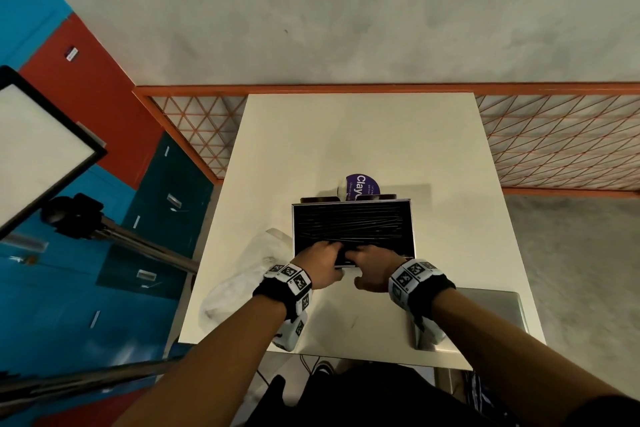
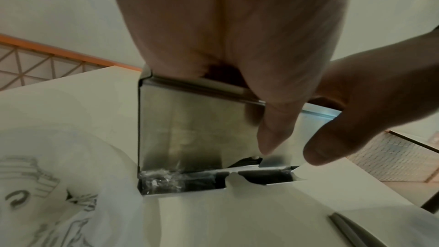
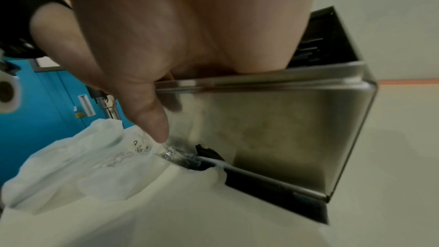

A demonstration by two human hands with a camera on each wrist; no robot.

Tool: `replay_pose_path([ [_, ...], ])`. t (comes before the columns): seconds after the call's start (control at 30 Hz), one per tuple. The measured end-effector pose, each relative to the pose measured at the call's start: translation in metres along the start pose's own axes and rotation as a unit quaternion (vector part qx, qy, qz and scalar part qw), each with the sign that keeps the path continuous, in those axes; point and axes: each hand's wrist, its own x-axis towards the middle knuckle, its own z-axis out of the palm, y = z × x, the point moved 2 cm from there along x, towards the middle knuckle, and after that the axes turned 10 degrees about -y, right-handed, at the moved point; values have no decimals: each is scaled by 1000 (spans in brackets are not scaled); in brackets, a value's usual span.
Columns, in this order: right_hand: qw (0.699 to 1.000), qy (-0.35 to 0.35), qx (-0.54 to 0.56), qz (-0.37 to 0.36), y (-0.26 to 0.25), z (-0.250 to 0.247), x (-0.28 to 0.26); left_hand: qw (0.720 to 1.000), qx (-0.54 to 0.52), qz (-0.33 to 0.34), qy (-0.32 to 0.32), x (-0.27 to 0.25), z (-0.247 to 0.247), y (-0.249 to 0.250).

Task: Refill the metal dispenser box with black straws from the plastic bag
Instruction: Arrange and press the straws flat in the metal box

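Plastic bag (image 1: 242,284) crowding box's (image 1: 412,218) left; bare table (image 1: 450,156) beyond.

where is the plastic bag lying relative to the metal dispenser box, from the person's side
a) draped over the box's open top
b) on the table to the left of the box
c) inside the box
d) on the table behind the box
b: in the head view the plastic bag lies on the table left of the metal dispenser box, beside the left hand.

A pale worktop (image 1: 346,135) is set against an orange-framed mesh railing (image 1: 554,146). Grey concrete floor (image 1: 346,10) is seen beyond. Blue and red panels (image 1: 86,87) with teal drawers (image 1: 166,198) are seen at left, beside a tripod-mounted light panel (image 1: 38,149).
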Motion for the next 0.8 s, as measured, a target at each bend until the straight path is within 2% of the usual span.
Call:
replay_pose_path([
  [0.13, 999, -28, 26, 20, -1, -3, 4, 1000, -31, -2, -2, 3, 1, -2],
  [0.4, 994, -5, 97, 45, 2, 7, 4, 999, -44, -14, -15, 0, 10, -2],
  [0.63, 999, -29, 24, 37, -4, 2, 9, 998, -47, -24, 20, 1, 6, -2],
  [0.8, 999, -37, 30, 14, -6, -6, 14, 999, -29, -41, 14, 4, 7, -3],
])
